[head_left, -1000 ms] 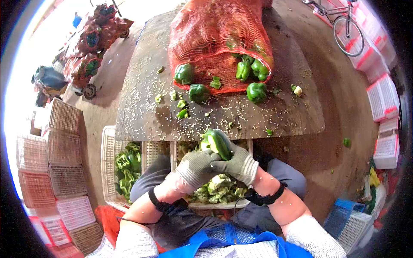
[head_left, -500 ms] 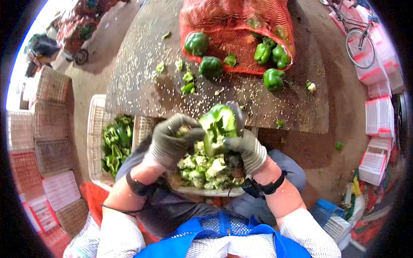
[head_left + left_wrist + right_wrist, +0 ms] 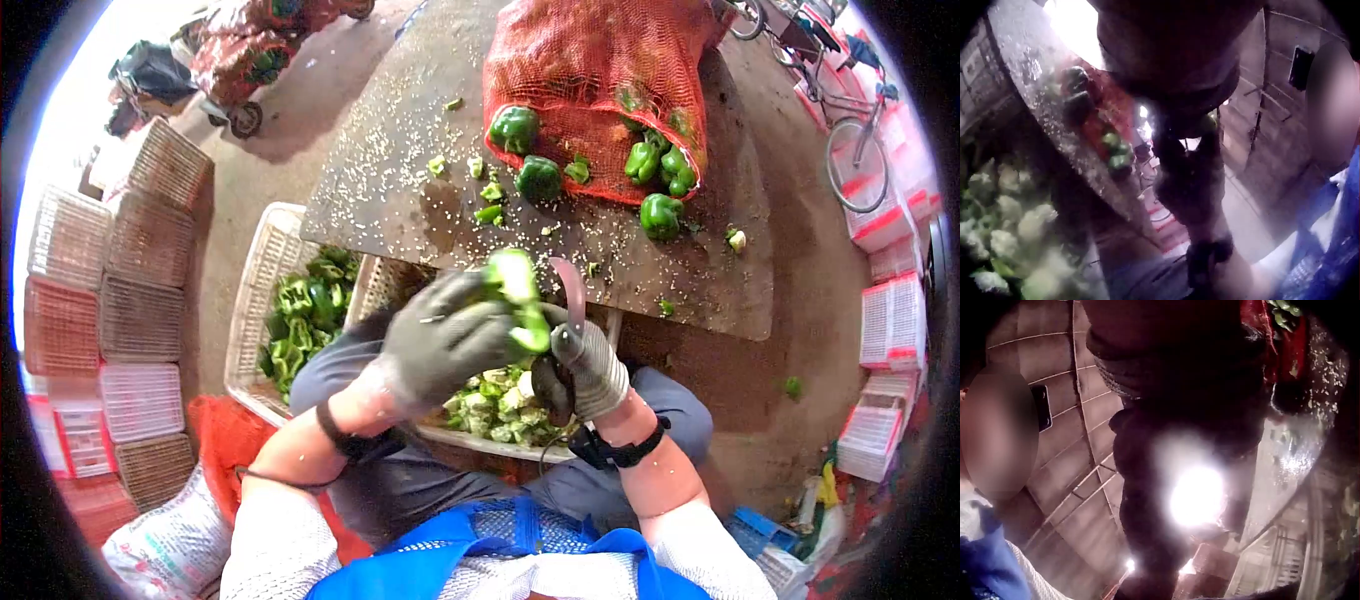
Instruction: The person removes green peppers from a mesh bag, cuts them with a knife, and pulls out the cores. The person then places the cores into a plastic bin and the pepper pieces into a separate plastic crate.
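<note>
In the head view, my gloved left hand (image 3: 440, 335) holds a cut-open green bell pepper (image 3: 515, 275), its pale inside showing. My gloved right hand (image 3: 595, 370) grips a knife (image 3: 572, 290), its curved blade pointing up beside the pepper. Right-hand fingertips are close to the pepper's lower edge. Below both hands lies a heap of pale pepper cores (image 3: 500, 408) in a crate between the knees. Both wrist views are dark; the hands there are mostly silhouettes, and the pepper is largely hidden.
A seed-strewn board (image 3: 400, 190) stands in front, bearing a red mesh sack (image 3: 600, 60) and several whole peppers (image 3: 540, 178). At left, a white crate (image 3: 243, 340) holds opened green peppers (image 3: 300, 320). Stacked crates (image 3: 150, 290) line the left side; a bicycle (image 3: 858, 165) stands back right.
Half a second ago the left hand was apart from the hollow pepper, which the right hand held; now the left holds it. The knife blade has come into clear view. The head view has shifted.
</note>
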A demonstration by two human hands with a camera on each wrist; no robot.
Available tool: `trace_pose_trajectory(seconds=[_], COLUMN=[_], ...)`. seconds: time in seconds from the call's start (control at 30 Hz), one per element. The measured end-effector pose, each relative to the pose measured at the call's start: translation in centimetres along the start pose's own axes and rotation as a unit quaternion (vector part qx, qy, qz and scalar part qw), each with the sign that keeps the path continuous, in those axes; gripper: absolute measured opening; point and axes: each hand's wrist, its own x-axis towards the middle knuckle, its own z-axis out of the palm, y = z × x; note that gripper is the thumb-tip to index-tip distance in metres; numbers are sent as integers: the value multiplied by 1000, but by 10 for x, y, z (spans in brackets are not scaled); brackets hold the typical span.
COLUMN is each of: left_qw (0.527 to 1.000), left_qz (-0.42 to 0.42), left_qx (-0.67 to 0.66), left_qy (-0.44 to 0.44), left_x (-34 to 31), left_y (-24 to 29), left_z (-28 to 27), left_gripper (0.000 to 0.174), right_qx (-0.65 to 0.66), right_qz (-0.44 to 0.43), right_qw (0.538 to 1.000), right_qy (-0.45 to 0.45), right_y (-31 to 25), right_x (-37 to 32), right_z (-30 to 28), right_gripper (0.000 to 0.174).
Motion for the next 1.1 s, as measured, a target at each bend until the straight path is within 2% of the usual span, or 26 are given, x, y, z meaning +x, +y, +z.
trace_pose_trajectory(seconds=[0.03,0.1,0.17,0.2,0.27,0.33,0.37,0.4,0.43,0.47,0.5,0.53,0.57,0.6,0.63,0.67,0.73,0.8,0.87,0.9,0.93,0.97,1.0,1.03,1.07,1.1], left_qw=[998,966,939,945,882,895,919,904,888,873,883,876,926,873,877,876,902,867,934,867,882,880,860,826,842,819], left_qz=[-64,-229,-323,-313,-357,-379,-367,-414,-459,-480,-452,-466,-351,-466,-428,-386,-242,-329,-82,-304,-348,-408,-461,-444,-450,-440], left_qx=[14,-78,-50,80,300,236,145,91,-17,-63,-10,-51,25,13,66,117,161,147,213,106,2,-89,-175,-343,-297,-369], left_qy=[9,89,110,60,-63,-27,-20,-46,-33,-53,-126,-114,-137,-146,-208,-263,-319,-344,-274,-380,-318,-226,-132,-45,-31,17], left_x=[-15,-48,-76,-87,-102,-76,-58,-31,-3,51,89,126,155,190,207,222,226,229,230,245,225,207,196,176,166,151], left_y=[-2,-8,-23,-37,-64,-81,-99,-112,-131,-123,-142,-151,-165,-177,-198,-213,-216,-250,-222,-207,-233,-250,-247,-245,-220,-194], left_z=[-14,-38,-63,-78,-80,-74,-66,-53,-31,-23,-4,16,39,68,96,123,149,200,158,140,148,156,151,139,111,91], left_gripper=[37,37,41,47,74,79,77,71,64,52,47,45,42,39,36,34,30,34,29,49,55,51,50,58,68,71], right_qx=[30,75,75,73,66,44,33,12,-9,-30,-28,-72,-159,-267,-323,-265,-143,-152,-231,-238,-233,-228,-220,-201,-252,-228], right_qz=[-14,-32,-49,-56,-49,-29,-21,-25,-29,-33,-2,-20,-48,-79,-93,-75,-44,14,28,48,39,32,26,18,-27,-27], right_qw=[999,996,996,996,996,998,998,998,998,997,997,994,982,955,934,952,976,980,965,961,962,963,964,967,952,960], right_qy=[-10,-19,3,20,35,39,44,50,56,62,76,80,87,100,118,130,160,131,121,131,138,143,147,154,171,160], right_y=[-1,-4,-11,-14,-17,-19,-18,-15,-11,-8,-16,-15,-16,-17,-16,-8,7,18,11,2,-5,-9,-10,1,-2,-7], right_x=[-4,-13,-19,-24,-27,-30,-32,-30,-29,-28,-28,-29,-26,-23,-19,-16,-9,-5,-2,-2,-2,-3,-4,-3,-7,-11], right_z=[2,3,-2,-5,-12,-22,-27,-30,-33,-37,-36,-41,-45,-49,-51,-51,-49,-56,-55,-51,-49,-48,-46,-49,-46,-44], right_gripper=[84,94,84,80,68,55,50,46,43,39,41,44,48,53,58,49,35,39,41,41,41,41,41,39,39,48])
